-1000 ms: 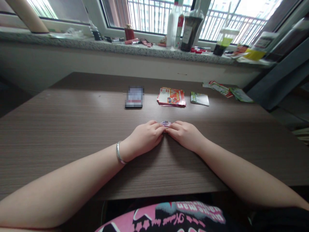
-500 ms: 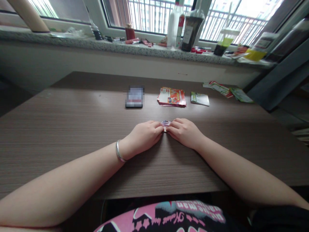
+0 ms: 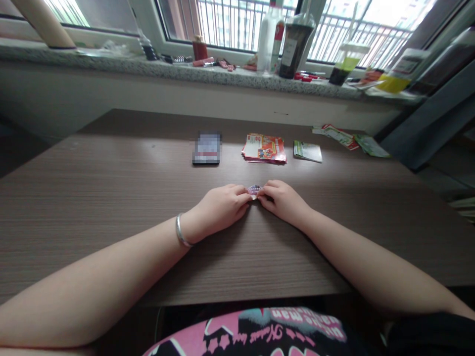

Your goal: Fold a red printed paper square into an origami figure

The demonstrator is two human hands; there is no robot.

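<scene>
Between my two hands is a small piece of printed paper (image 3: 254,190), purplish with a pale lower edge, low over the brown table (image 3: 148,188). My left hand (image 3: 226,205), with a silver bangle at its wrist, pinches the paper's left side. The fingers of my right hand (image 3: 282,200) are closed on its right side. Most of the paper is covered by my fingers, so its full shape cannot be made out. Beyond my hands lies a stack of red and orange printed leaflets (image 3: 265,148).
A phone-like dark device (image 3: 207,149), its screen blurred, lies left of the leaflets. To their right are a small green-white booklet (image 3: 308,151) and several loose printed slips (image 3: 341,136). Bottles and a dark drink cup (image 3: 295,47) stand on the stone windowsill (image 3: 230,74).
My right hand has shifted slightly up and its fingertips have moved a little on the paper. A bit more of the printed paper shows. My left hand stays nearly in place.
</scene>
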